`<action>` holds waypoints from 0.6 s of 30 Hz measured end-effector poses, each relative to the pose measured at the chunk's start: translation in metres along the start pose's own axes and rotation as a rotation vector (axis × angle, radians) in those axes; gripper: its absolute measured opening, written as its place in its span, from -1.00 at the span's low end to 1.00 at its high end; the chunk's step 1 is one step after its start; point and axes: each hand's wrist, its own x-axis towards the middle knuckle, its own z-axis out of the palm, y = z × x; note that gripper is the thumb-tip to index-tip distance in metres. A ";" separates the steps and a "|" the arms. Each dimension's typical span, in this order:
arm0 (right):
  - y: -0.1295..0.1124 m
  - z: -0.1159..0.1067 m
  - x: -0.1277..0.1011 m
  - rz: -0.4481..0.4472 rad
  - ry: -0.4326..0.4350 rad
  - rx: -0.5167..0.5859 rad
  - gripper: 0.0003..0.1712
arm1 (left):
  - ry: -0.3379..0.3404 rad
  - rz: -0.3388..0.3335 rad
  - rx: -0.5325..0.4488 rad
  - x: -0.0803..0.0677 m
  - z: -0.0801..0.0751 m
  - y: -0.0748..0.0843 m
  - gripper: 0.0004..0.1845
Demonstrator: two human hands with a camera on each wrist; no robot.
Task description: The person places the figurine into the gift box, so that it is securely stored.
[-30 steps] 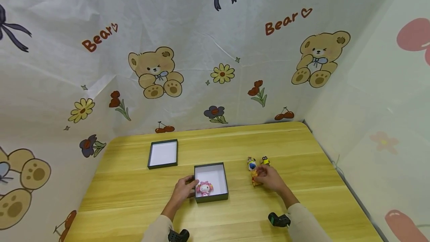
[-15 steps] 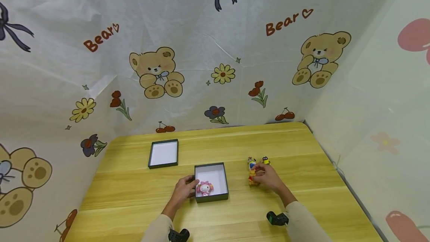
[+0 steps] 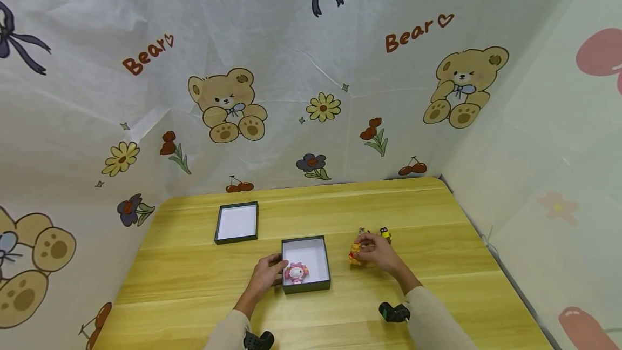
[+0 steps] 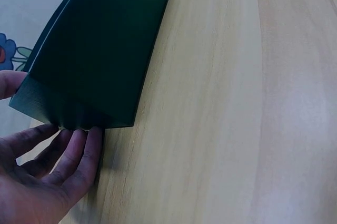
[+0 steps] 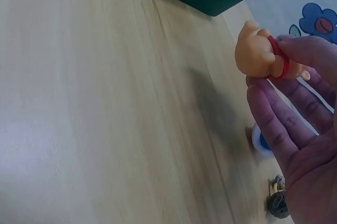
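Currently: Winnie-the-Pooh figurine (image 5: 258, 57), pinched in right hand (image 3: 380, 253) above tabletop (image 3: 184, 263), between dark-green box (image 3: 311, 287) and right edge, presumably for security. Said box, gripped by left hand (image 3: 265, 273) along wall facing left edge, apparently for steadiness. Box lid (image 3: 236, 222), interior up, toward far left corner.

The head camera is looking forward and down from above, well back, with the patterned wall (image 3: 272, 42) filling the upper frame and the table (image 3: 184, 269) the lower. The left wrist camera is facing the left hand (image 4: 34, 190) at lower left from close by, and the right wrist camera is closely viewing the right hand (image 5: 311, 158) at right. All three views are sharing the green box (image 4: 100, 39), at lower centre, upper left and top respectively.
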 end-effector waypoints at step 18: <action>-0.009 0.007 0.009 -0.072 -0.024 -0.077 -0.61 | 0.008 -0.007 0.001 0.000 0.001 0.001 -0.33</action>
